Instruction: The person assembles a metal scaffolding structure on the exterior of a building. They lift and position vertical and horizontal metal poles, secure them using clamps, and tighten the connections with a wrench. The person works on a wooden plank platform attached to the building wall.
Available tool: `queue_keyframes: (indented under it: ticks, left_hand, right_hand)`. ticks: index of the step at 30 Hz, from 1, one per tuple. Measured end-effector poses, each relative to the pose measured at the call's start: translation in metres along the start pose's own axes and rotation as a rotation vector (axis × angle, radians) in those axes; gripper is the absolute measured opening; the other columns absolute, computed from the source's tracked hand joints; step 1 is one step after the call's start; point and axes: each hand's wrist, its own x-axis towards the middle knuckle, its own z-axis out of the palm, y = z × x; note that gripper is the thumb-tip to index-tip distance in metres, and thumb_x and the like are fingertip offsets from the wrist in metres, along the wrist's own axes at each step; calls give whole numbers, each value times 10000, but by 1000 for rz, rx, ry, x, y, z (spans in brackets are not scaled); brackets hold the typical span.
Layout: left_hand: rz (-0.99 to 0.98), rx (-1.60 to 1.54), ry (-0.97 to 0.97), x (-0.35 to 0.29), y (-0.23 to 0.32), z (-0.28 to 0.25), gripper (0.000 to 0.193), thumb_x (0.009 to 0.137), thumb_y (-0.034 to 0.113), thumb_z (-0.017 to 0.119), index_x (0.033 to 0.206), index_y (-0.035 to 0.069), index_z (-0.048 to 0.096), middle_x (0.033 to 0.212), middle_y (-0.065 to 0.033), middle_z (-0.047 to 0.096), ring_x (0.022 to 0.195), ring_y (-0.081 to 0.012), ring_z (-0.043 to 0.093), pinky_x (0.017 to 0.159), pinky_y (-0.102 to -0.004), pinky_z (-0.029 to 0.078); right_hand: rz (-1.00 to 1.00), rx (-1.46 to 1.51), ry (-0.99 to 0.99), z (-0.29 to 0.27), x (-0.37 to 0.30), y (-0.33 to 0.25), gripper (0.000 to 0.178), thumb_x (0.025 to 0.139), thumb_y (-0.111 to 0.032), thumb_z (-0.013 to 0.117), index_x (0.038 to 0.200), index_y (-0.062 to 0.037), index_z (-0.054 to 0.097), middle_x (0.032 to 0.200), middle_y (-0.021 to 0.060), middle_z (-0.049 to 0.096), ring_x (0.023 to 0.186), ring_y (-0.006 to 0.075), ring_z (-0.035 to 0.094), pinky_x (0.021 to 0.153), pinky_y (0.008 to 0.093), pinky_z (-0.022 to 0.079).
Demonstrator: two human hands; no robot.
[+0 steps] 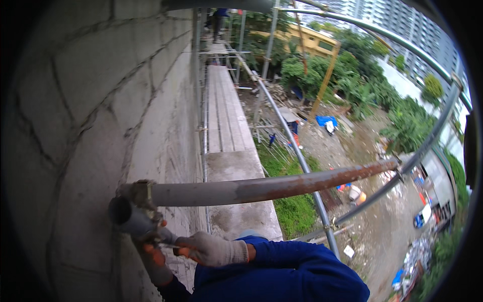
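My right hand (219, 250), in a pale grey knit glove with orange on the fingers, is closed round a slim metal tool (168, 245); its exact kind is unclear. The tool reaches toward the clamped joint by the wall. Just left of it, my left hand (155, 260), gloved with orange patches, is low against the joint with its fingers curled; what they hold is hidden. A grey scaffold tube (132, 217) shows its dark open end above the hands. A coupler (143, 194) sits round the end of a partly rusted horizontal pipe (271, 187).
A cracked concrete wall (100, 136) rises close on the left. Ahead run scaffold planks (226, 110), with a person (217, 25) at the far end. Guard pipes (297, 151) edge the right side above a deep drop to ground with debris, grass and a blue tarp (327, 122).
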Motion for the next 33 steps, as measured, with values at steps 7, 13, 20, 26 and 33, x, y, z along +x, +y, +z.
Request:
queue_keyframes:
  ticks: [7,13,20,26,33]
  left_hand:
    - [-47,-78,-12,-16,9,-18,1003,635,144,941,1451,76,362,1273,-153,618,1044,-225,689,879,-366,594]
    - [-108,-599,-293,11,53,0,1043,652,140,947,1486,65,325,1293,-161,602,1045,-228,689,884,-364,593]
    - [-193,-555,-234,9,66,6,1201,626,470,976,1521,52,294,1292,-154,590,1046,-217,680,824,-326,594]
    - [-119,-516,-265,11,58,4,1133,724,494,919,1531,34,270,1342,-158,571,1065,-222,682,878,-329,578]
    - [-97,-549,-287,11,62,8,1085,761,431,911,1533,38,257,1328,-181,579,1098,-250,686,892,-352,575]
  right_hand:
    - [-198,169,9,28,17,36,329,1054,-241,540,1202,33,648,766,106,635,636,176,581,600,325,479]
    - [91,659,16,78,-7,141,347,1013,-264,563,1159,44,631,768,138,657,651,213,647,588,330,494]
    - [232,1159,180,119,-2,151,258,1052,-255,554,1024,-4,601,824,71,617,664,159,561,569,308,442]
    - [194,651,107,87,5,75,286,1083,-282,518,1041,-15,612,816,45,596,686,136,562,605,286,453]
    - [313,-249,-306,-25,24,-46,258,1017,-238,599,1024,12,662,591,113,571,548,192,582,546,379,448]
